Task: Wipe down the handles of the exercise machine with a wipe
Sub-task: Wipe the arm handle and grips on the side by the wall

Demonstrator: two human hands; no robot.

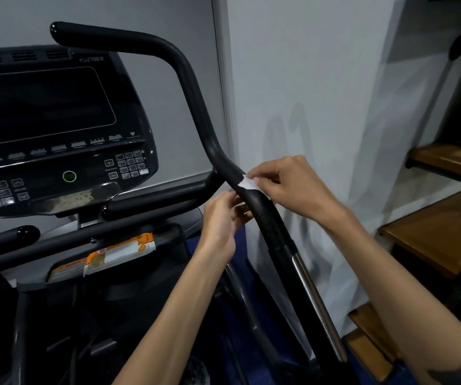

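Observation:
The exercise machine's long black right handle [268,215] curves up from lower right to a tip at the upper left. A small white wipe [246,182] is wrapped over the handle just below its bend. My right hand [287,184] pinches the wipe's right end against the handle. On the handle's left side my left hand [223,220] has its fingers curled at the wipe's other end, which is mostly hidden behind the handle. A shorter black handle [151,202] branches off to the left.
The machine's dark console [46,120] with its keypad fills the left. An orange-and-white wipe packet [112,254] lies in the tray below it. A white wall stands close on the right, with wooden shelves [434,232] beyond it.

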